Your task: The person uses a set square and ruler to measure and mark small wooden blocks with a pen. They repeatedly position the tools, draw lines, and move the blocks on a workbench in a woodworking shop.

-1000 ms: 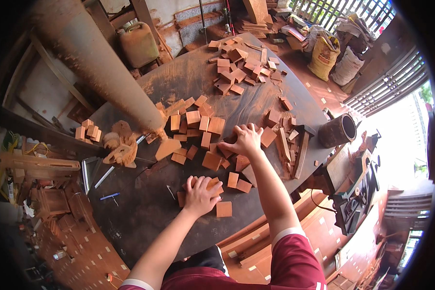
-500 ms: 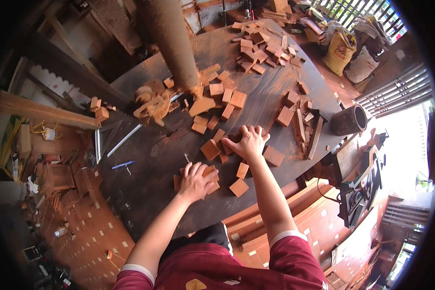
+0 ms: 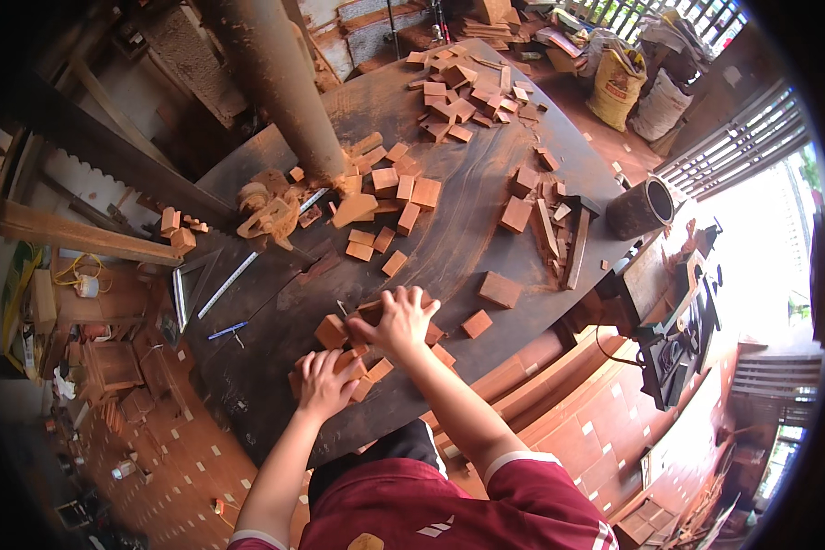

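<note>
Near the front edge of the dark table, my left hand [image 3: 326, 385] lies over a small cluster of reddish-brown wooden blocks [image 3: 362, 389], its fingers curved down around them. Just right of and beyond it, my right hand [image 3: 401, 321] arches over more blocks, thumb and fingers hooked about them; the palm hides most of these. One wooden block [image 3: 331, 332] shows between the two hands. Beside the right wrist lies a wooden block [image 3: 443, 355]. Farther right, a larger wooden block [image 3: 500, 290] and a smaller wooden block [image 3: 476, 324] lie apart, untouched.
A dusty post [image 3: 289, 101] rises beyond, with wood scraps [image 3: 268, 215] at its foot. Many loose blocks [image 3: 458, 92] are heaped at the far end. A ruler [image 3: 227, 284] and blue pen [image 3: 227, 331] lie left. A dark cylinder [image 3: 641, 208] stands at the right edge.
My right hand has swept left and nearer, bringing blocks with it toward the left hand. My left hand has shifted slightly left and nearer. The whole view has also shifted a little.
</note>
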`<action>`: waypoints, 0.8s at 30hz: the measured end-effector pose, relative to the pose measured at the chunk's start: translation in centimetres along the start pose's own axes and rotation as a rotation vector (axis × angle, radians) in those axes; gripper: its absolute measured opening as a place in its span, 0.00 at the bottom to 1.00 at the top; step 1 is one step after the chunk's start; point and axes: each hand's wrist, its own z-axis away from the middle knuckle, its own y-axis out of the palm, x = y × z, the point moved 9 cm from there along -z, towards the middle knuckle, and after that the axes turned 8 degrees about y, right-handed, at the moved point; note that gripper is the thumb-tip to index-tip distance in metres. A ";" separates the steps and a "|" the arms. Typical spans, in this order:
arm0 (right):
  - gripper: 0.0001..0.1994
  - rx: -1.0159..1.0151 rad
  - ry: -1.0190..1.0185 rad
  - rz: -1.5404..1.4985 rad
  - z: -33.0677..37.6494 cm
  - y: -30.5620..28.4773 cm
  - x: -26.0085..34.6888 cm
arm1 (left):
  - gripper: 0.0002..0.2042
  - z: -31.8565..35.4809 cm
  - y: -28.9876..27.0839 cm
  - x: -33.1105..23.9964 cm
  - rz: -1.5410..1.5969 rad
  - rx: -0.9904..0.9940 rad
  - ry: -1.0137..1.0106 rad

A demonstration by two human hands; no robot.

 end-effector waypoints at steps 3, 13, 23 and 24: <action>0.42 -0.229 -0.119 -0.057 0.9 -0.9 -0.6 | 0.27 1.5 -1.2 0.1 0.028 -0.083 0.015; 0.44 -0.494 0.108 0.116 -16.2 -16.4 -23.6 | 0.40 -5.1 -3.7 0.7 0.006 -0.188 -0.123; 0.39 -0.548 -0.121 -0.162 -8.9 -7.5 -19.3 | 0.40 -12.9 -0.2 -1.9 0.148 -0.184 -0.060; 0.39 -0.535 -0.116 -0.144 -7.5 -7.6 -18.6 | 0.40 -13.5 -0.2 -2.0 0.137 -0.178 -0.046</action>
